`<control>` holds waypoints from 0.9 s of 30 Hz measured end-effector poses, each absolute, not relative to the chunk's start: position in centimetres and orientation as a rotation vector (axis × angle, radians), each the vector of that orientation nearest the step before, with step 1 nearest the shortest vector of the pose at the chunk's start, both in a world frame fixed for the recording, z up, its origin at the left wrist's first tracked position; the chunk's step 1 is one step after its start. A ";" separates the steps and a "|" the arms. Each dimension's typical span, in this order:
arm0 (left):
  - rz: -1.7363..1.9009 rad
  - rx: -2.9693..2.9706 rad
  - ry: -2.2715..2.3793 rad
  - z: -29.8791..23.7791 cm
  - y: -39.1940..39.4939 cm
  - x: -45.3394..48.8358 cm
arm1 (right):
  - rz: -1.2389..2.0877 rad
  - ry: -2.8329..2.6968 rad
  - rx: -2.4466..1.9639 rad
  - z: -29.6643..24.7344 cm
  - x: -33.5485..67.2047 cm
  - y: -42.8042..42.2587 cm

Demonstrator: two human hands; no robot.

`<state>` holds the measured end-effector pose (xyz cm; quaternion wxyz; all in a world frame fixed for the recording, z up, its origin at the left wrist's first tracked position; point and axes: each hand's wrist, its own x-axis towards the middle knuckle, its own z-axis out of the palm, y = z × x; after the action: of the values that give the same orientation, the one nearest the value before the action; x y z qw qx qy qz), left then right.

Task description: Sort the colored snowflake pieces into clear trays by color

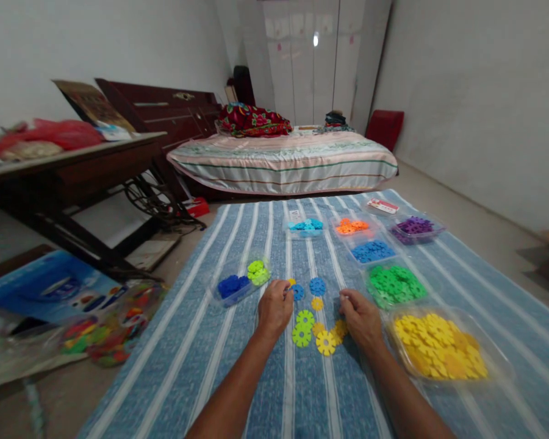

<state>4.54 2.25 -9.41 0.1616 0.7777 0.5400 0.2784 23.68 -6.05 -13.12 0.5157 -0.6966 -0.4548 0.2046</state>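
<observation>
My left hand (274,306) is closed, thumb and fingers pinched at the edge of a blue notched plastic disc (296,292). A small yellow piece (291,282) peeks out just beyond those fingertips. To the right, my right hand (360,315) has its fingers curled together; whatever may be in them is hidden. Beside it lie several yellow notched discs (326,342) on the cloth. Between the hands are another blue disc (317,286) and a small yellow disc (317,303) close below it. Two lime green discs (304,328) lie nearer me, touching or overlapping.
A striped blue cloth (187,341) covers the table. Clear tubs hold yellow discs (439,347), green discs (396,285), blue discs (373,251), purple discs (415,226), orange discs (351,226) and light blue discs (306,225). At left, another tub holds dark blue discs (232,285) and lime discs (258,272).
</observation>
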 end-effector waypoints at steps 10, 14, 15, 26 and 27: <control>0.704 2.295 1.592 -9.8 1.3 4.7 | 0.466 -1.104 -1.691 -12.9 23.7 -6.0; 0.734 2.317 1.577 -9.8 1.3 4.6 | 0.413 -1.113 -1.700 -12.8 23.6 -5.8; 0.742 2.315 1.576 -9.8 1.4 4.6 | 0.406 -1.115 -1.699 -12.8 23.6 -5.8; 0.880 2.148 1.403 -10.0 1.6 4.3 | 0.374 -1.141 -1.725 -12.8 23.5 -5.5; 0.881 2.117 1.390 -10.2 1.7 4.3 | 0.368 -1.148 -1.732 -12.7 23.5 -5.5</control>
<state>4.32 1.72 -10.16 0.2280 0.7686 0.5048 0.3200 23.53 -5.54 -12.74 0.4933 -0.7139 -0.4732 0.1518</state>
